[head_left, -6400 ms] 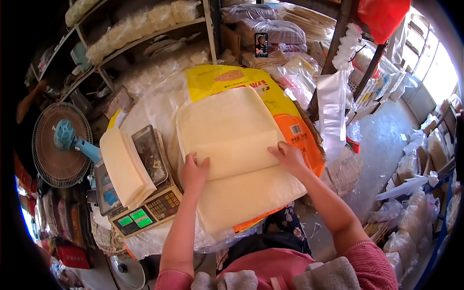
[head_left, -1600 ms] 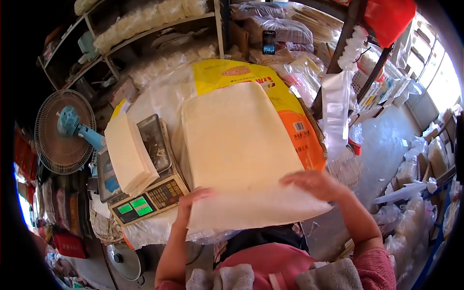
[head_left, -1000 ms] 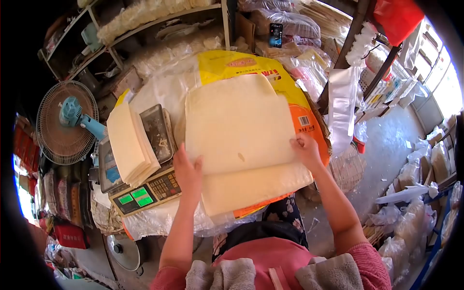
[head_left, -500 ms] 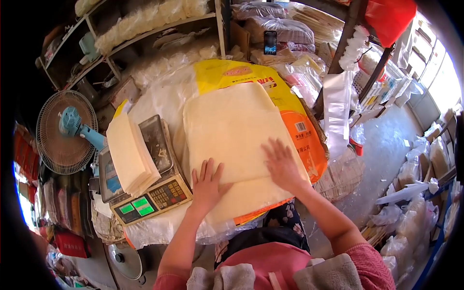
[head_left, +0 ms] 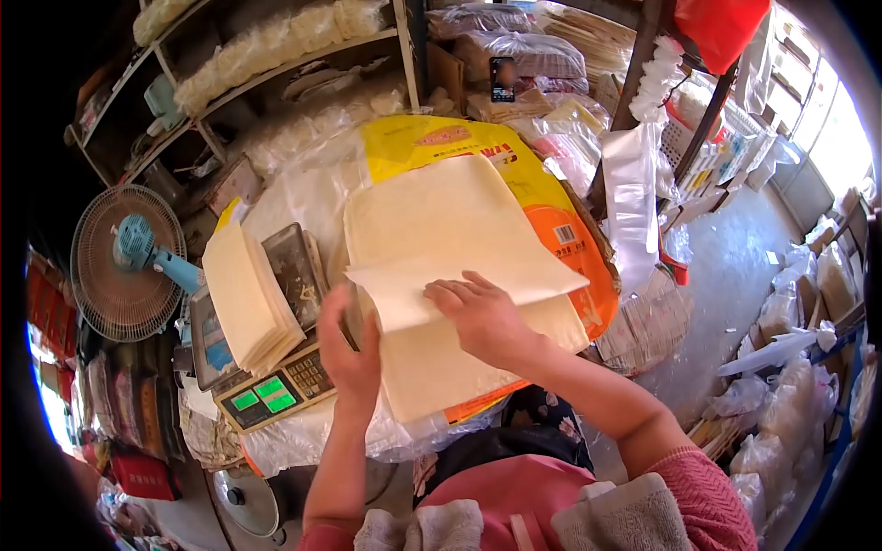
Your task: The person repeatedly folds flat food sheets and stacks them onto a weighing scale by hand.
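A broad stack of thin cream sheets (head_left: 432,220) lies on a yellow and orange printed bag (head_left: 542,193). The top sheet's near edge is folded up and away from me, its paler flap crossing the stack. On this flap rests my right hand (head_left: 482,317), palm down with fingers spread. My left hand (head_left: 349,344) is at the left edge of the stack, thumb apart from the fingers and nothing seen between them. Left of it, a folded bundle of cream sheets (head_left: 248,298) lies on a digital scale (head_left: 276,395) with green displays.
A caged fan (head_left: 129,262) stands at the left. Shelves (head_left: 303,55) of bagged goods are behind the table. A phone (head_left: 503,79) stands upright at the back. Plastic sleeves (head_left: 630,202) hang from a post at the right, and a lidded pan (head_left: 246,505) is below the table.
The sheet's near edge is now folded up. My right hand has moved left onto the fold, while my left hand has lifted and shifted left from the stack. Before, both hands lay flat.
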